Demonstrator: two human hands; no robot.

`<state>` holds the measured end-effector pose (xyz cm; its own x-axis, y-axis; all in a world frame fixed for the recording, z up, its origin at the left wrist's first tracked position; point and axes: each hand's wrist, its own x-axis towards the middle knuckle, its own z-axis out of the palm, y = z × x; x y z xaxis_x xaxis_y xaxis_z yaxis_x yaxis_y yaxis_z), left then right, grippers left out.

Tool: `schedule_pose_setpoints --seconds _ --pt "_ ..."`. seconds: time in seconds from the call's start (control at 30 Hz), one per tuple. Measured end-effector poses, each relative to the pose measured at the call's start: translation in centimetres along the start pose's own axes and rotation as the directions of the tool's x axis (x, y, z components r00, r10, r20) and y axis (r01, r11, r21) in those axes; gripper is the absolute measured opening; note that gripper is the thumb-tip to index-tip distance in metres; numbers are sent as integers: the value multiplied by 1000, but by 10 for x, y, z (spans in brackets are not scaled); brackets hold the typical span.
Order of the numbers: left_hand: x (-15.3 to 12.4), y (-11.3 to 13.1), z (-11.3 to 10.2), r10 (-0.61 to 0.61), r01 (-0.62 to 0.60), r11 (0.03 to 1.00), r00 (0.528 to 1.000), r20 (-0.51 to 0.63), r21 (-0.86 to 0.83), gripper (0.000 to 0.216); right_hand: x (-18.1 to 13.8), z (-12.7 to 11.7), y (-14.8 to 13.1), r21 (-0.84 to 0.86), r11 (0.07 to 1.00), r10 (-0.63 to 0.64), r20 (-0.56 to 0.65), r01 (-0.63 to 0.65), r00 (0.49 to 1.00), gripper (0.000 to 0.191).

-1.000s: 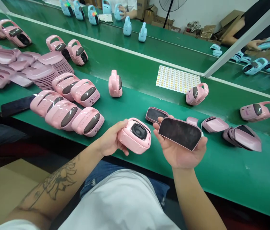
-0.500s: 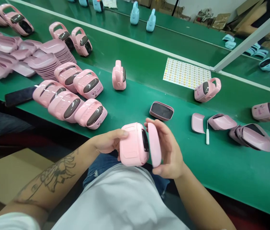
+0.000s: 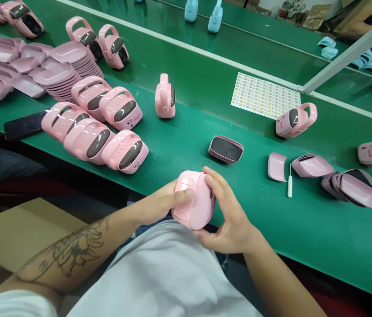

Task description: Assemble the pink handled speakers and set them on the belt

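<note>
In front of my body, my left hand (image 3: 162, 200) grips a pink plastic device (image 3: 182, 211) by its side, thumb lying across it. A curved pink cover (image 3: 201, 204) now lies against the device's right end, over where a dark window showed. My right hand (image 3: 230, 222) curls round that cover, fingers at its upper edge and thumb at its lower edge. Whether the cover is seated is unclear. On the bench beyond my hands is a small stack of pink covers with a dark top piece (image 3: 226, 149). Several finished-looking pink handled devices (image 3: 125, 151) stand to the left.
Stacked pink covers (image 3: 59, 81) and a dark flat object (image 3: 24, 125) lie at the left. To the right are a loose cover (image 3: 277, 166), a white-handled tool (image 3: 289, 186) and more covers (image 3: 359, 187). A sticker sheet (image 3: 265, 94) rests near the white rail (image 3: 202, 59).
My right hand has brought the cover leftward onto the device's end, hiding the dark window. The device has turned slightly in my left hand. The view has shifted a little.
</note>
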<state>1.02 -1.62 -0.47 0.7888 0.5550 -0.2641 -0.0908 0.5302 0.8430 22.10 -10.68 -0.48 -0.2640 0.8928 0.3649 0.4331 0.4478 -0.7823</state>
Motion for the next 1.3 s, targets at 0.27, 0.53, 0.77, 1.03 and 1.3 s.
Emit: schedule_pose_setpoints --seconds 0.27,0.53,0.77,1.03,1.3 --pt "-3 11 16 17 -15 998 1000 20 -68 52 -1 4 -3 -139 989 -46 4 46 999 125" --pt "-5 11 16 11 -14 1000 993 -119 -18 80 -1 -1 -10 -212 976 -52 13 53 999 124" --pt "-7 8 20 40 -38 999 987 -156 14 77 -4 -1 -19 -233 972 -43 9 44 999 120" --pt "-11 6 23 63 -58 998 985 -160 36 78 -6 -1 -24 -224 973 -62 17 64 998 117" --pt "-6 13 24 16 -11 998 995 -102 56 84 -6 1 -23 -247 967 -70 -16 64 997 116"
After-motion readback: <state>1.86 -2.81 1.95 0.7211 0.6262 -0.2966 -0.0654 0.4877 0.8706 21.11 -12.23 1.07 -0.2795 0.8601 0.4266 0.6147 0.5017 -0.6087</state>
